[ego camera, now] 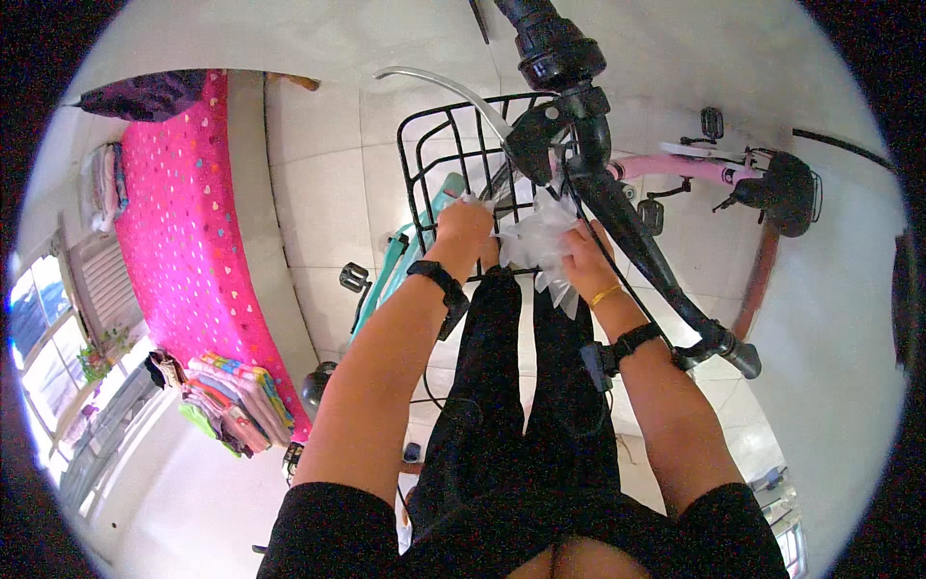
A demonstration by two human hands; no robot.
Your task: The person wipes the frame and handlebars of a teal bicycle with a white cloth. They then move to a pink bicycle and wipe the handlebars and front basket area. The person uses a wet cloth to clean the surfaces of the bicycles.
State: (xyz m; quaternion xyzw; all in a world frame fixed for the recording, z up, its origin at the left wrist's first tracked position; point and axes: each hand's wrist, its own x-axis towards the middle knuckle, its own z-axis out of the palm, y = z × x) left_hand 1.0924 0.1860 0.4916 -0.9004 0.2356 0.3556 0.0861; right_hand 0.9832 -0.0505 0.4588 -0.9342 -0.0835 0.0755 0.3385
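Observation:
A crumpled, translucent white plastic material [539,239] lies in front of me at a black wire bicycle basket [448,155]. My right hand [589,253] grips the plastic's right side, close under the black bicycle handlebar [636,224]. At the basket's lower left part, my left hand [465,221] is closed on a small bit of the same kind of plastic; whether the two pieces join is not clear. A silver brake lever [448,87] reaches over the basket from the handlebar.
A pink bicycle frame [673,166] with a black saddle [788,194] extends to the right. Left of the basket is a teal bicycle frame [383,279]. Folded clothes [235,402] rest on a pink patterned cover [188,246] farther left.

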